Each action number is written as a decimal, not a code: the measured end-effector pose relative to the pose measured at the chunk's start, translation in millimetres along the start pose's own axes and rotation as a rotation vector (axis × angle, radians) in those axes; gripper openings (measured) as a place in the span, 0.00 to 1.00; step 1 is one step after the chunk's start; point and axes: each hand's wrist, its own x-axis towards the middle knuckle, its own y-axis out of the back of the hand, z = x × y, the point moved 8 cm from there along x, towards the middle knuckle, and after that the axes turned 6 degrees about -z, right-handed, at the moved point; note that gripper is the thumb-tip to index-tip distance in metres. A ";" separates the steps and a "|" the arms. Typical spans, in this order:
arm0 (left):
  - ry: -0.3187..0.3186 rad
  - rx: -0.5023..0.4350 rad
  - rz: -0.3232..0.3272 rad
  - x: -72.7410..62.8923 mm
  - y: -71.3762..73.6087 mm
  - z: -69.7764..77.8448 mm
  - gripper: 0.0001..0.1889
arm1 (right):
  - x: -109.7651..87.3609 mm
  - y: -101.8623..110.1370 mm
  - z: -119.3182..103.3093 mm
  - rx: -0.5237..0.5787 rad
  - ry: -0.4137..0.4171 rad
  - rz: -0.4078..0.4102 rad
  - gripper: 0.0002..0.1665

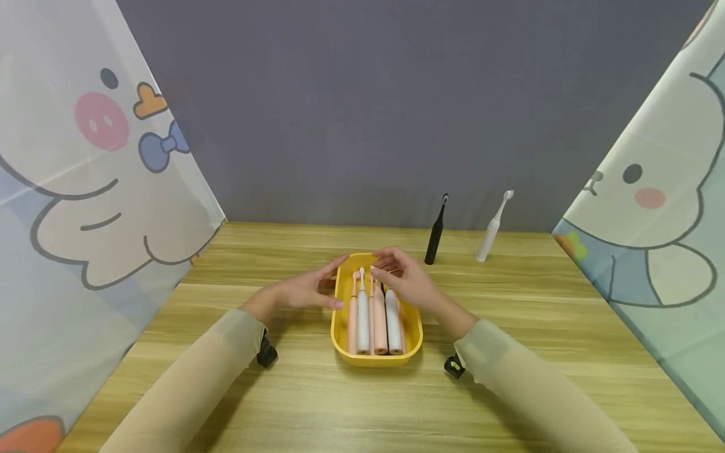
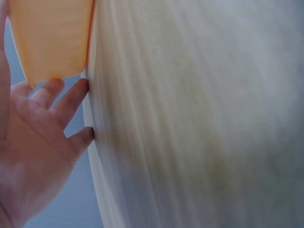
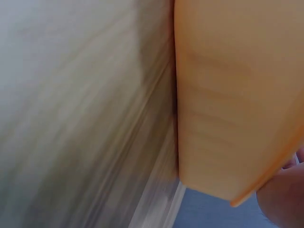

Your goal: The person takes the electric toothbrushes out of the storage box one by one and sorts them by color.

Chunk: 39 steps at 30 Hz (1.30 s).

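Note:
A yellow tray (image 1: 376, 361) holds several electric toothbrushes lying side by side, heads away from me, among them a white toothbrush (image 1: 363, 321) and a pink toothbrush (image 1: 380, 321). My left hand (image 1: 306, 292) is at the tray's left side, thumb and fingers spread around its rim. In the left wrist view, straight spread fingertips reach the end of the tray wall. My right hand (image 1: 409, 277) arches over the far right of the tray, thumb and fingers apart above the brush heads, hiding some of them. Only a bit of that hand shows in the right wrist view, beyond the tray wall (image 3: 223, 104).
Behind the tray to the right, a black toothbrush (image 1: 435, 240) and another white toothbrush (image 1: 490, 235) stand upright on the wood-grain table (image 1: 317, 409). A grey partition (image 1: 362, 113) rises at the back, with cartoon-printed cloths at both sides.

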 end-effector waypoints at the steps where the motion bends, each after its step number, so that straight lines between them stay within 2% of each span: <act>1: 0.002 -0.005 0.000 -0.3 -0.2 -0.2 0.66 | 1.9 -2.0 0.4 -0.003 -0.006 -0.010 0.25; 10: -0.011 -0.054 -0.008 -1.1 -1.8 0.1 0.65 | 15.3 -13.4 6.1 -0.028 -0.009 -0.086 0.29; 15: -0.002 -0.046 -0.006 -2.0 0.3 -0.7 0.64 | 18.0 -18.4 11.4 -0.057 -0.002 -0.141 0.30; 25: 0.001 -0.034 0.002 -2.3 1.8 -0.9 0.66 | 20.9 -28.5 12.0 -0.252 0.016 -0.248 0.29; 39: 0.001 -0.033 0.001 -0.7 -1.3 -1.6 0.65 | 22.0 -38.2 17.2 -0.518 -0.024 -0.295 0.28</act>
